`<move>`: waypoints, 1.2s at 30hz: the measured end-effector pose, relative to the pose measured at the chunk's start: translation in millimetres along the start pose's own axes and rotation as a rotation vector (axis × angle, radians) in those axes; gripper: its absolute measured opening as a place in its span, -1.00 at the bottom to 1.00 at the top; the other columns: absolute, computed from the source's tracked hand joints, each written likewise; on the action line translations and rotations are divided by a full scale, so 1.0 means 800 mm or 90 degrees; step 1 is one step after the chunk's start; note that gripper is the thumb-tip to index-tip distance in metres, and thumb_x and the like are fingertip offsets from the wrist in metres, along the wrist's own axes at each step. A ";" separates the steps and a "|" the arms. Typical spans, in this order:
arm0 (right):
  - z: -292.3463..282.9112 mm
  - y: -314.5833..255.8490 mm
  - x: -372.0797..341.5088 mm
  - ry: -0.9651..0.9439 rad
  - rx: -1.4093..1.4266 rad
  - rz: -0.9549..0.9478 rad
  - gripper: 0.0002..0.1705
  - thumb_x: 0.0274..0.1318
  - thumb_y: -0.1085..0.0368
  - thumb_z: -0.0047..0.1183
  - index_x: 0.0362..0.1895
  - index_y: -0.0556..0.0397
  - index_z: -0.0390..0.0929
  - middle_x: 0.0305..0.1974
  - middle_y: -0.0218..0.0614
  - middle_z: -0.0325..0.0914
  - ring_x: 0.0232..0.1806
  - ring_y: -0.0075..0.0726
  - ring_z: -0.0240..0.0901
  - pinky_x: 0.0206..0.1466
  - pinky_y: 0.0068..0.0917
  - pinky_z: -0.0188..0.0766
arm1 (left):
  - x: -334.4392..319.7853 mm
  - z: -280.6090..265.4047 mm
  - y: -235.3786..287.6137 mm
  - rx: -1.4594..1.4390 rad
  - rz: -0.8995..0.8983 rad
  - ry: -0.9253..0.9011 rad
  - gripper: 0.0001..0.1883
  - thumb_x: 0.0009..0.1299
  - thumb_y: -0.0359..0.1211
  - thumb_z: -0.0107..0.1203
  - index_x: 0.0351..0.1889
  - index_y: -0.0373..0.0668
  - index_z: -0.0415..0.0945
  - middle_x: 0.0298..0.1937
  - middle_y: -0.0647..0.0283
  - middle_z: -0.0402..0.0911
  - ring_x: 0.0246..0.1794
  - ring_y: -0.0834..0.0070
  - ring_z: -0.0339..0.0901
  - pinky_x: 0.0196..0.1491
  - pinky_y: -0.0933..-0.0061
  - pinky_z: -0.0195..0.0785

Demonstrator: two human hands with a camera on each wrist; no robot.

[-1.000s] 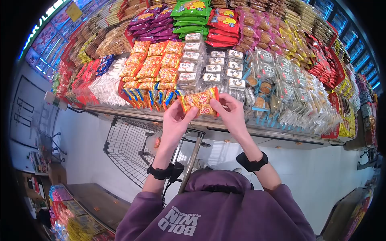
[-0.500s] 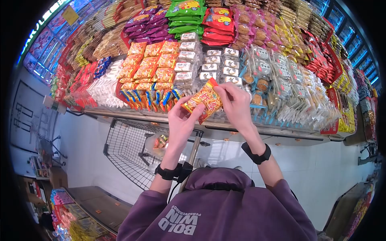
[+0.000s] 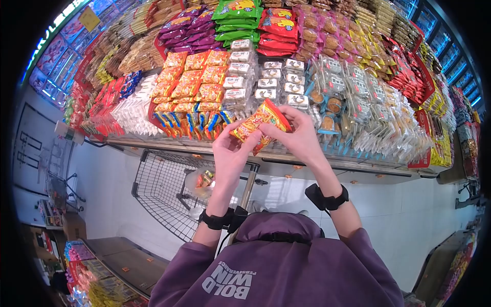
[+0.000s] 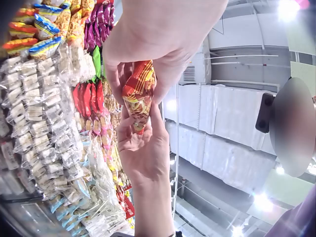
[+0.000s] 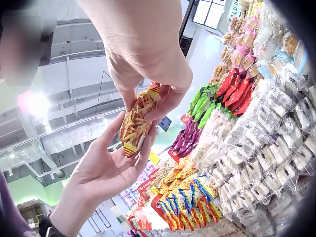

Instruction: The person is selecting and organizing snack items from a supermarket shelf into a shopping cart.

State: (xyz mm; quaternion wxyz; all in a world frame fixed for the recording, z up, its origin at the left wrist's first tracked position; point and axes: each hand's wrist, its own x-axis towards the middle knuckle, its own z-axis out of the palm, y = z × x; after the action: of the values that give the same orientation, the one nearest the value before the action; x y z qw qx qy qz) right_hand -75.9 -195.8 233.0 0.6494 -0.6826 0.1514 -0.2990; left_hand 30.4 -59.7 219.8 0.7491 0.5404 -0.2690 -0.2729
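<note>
A small orange-and-red snack packet (image 3: 260,125) is held tilted between both hands, in front of the stall's near edge. My left hand (image 3: 230,152) pinches its lower left end, thumb on the front face. My right hand (image 3: 302,134) grips the upper right end, its thumb also across the front. Seen from the left wrist, the packet (image 4: 139,94) stands edge-on with fingers and thumbs at both ends. In the right wrist view the packet (image 5: 138,121) shows printed yellow sticks on its front.
Stacks of matching orange packets (image 3: 186,84) lie on the snack stall beyond the hands, beside white-labelled clear packs (image 3: 268,84). Green bags (image 3: 238,23) are piled farther back. A wire shopping cart (image 3: 158,189) stands below on the left, with a clear plastic bag (image 3: 202,181) of items in it.
The packet has turned from level to tilted, its right end raised. The right hand shifted its grip, and its thumb now lies across the packet's front.
</note>
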 end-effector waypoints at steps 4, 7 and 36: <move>0.003 0.001 -0.002 0.015 0.018 -0.009 -0.63 0.12 0.25 0.36 -0.05 0.18 0.60 -0.23 -0.35 0.69 -0.22 -0.65 0.56 -0.14 -0.59 0.51 | -0.007 0.000 0.006 0.014 -0.010 -0.030 -0.55 0.28 -0.50 0.38 0.10 -0.37 0.48 -0.04 0.19 0.67 -0.09 0.63 0.61 -0.05 0.61 0.50; 0.006 0.002 -0.001 0.032 0.032 -0.009 -0.66 0.16 0.22 0.33 -0.08 0.17 0.61 -0.24 -0.37 0.68 -0.24 -0.66 0.54 -0.15 -0.61 0.49 | -0.009 -0.004 0.007 0.014 -0.019 -0.022 -0.54 0.26 -0.50 0.39 0.09 -0.36 0.48 -0.05 0.18 0.68 -0.08 0.62 0.62 -0.06 0.61 0.51; 0.008 0.014 -0.012 0.005 -0.049 0.052 -0.39 0.06 0.28 0.40 0.16 0.15 0.42 -0.19 -0.37 0.63 -0.15 -0.57 0.54 -0.05 -0.56 0.47 | 0.012 -0.016 -0.012 0.039 -0.003 -0.022 -0.77 0.36 -0.42 0.31 -0.10 -0.32 0.57 -0.16 0.28 0.69 -0.15 0.68 0.57 -0.09 0.60 0.41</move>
State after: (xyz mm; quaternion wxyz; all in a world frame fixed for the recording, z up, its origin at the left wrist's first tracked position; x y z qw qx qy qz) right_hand -77.6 -186.0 220.3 0.6337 -0.6992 0.1929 -0.2689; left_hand 44.6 -60.3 208.4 0.7271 0.5586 -0.2890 -0.2754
